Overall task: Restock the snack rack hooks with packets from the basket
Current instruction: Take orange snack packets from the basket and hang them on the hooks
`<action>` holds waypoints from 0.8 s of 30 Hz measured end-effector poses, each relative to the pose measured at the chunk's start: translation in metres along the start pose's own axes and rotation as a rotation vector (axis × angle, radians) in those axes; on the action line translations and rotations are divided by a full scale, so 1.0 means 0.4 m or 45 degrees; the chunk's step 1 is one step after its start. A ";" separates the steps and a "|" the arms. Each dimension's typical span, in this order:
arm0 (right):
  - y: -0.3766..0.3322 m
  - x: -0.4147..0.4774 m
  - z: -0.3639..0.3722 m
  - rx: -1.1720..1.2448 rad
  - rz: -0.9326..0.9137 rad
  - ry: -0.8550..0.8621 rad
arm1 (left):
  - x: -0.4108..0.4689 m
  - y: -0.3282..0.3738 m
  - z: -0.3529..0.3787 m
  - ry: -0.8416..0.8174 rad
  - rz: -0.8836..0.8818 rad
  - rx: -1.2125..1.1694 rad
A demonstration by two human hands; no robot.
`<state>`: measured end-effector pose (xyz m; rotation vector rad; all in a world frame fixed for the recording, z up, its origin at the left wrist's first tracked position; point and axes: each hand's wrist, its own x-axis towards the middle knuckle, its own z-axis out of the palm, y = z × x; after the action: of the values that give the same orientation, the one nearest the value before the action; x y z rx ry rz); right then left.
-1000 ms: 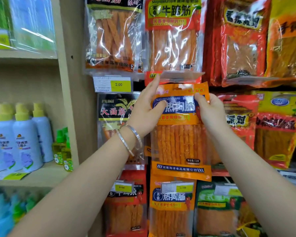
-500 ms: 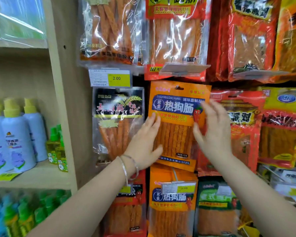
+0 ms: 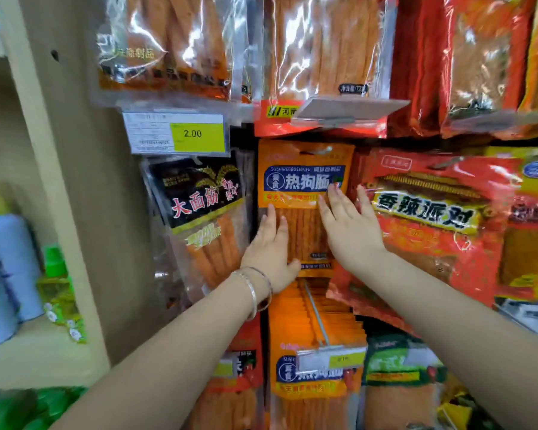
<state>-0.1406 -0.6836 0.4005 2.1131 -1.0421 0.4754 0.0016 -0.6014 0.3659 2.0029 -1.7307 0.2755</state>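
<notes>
- the orange packet (image 3: 305, 181) hangs upright in the middle row of the rack, its top edge just under the row above. whether a hook passes through its slot, i cannot tell.
- the left hand (image 3: 271, 249) lies flat on the packet's lower left part. its fingers are straight and close together and point up, and its thumb is at the packet's bottom edge. it grips nothing.
- the right hand (image 3: 348, 231) lies flat on the packet's right side. its fingers are straight and a little apart, and their tips reach the blue label. its outer fingers lie by the edge of the red packet (image 3: 432, 212) just beside.
- two bangles (image 3: 255, 290) sit on the left wrist.
- a black packet (image 3: 199, 197) hangs just left of the orange one, tilted, under a yellow price tag (image 3: 180, 133) marked 2.00.
- below the hands, a stack (image 3: 292, 324) of the same orange packets hangs on a metal hook (image 3: 316, 315), which has a tag holder at its front end.
- top packets (image 3: 323, 57), clear with orange sticks inside, fill the row above.
- at far left a shelf (image 3: 44, 352) bears blurred pale blue bottles (image 3: 3, 274) and a small green-capped one.
</notes>
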 end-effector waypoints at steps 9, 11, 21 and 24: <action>0.013 0.048 -0.017 0.080 0.012 -0.185 | 0.083 0.022 -0.014 -0.219 -0.144 -0.155; 0.015 0.029 -0.039 0.223 -0.007 -0.196 | 0.061 0.042 -0.024 -0.235 -0.129 -0.234; -0.069 -0.405 -0.137 1.301 0.322 -0.066 | -0.447 0.054 -0.026 -0.027 -0.215 -0.980; -0.169 -0.606 -0.124 1.583 0.395 -0.283 | -0.726 0.011 0.045 -0.126 -0.461 -0.983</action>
<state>-0.2338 -0.4903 0.2599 3.1120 -1.4032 1.3178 -0.0582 -0.3561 0.2215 1.6888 -1.2091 -0.5420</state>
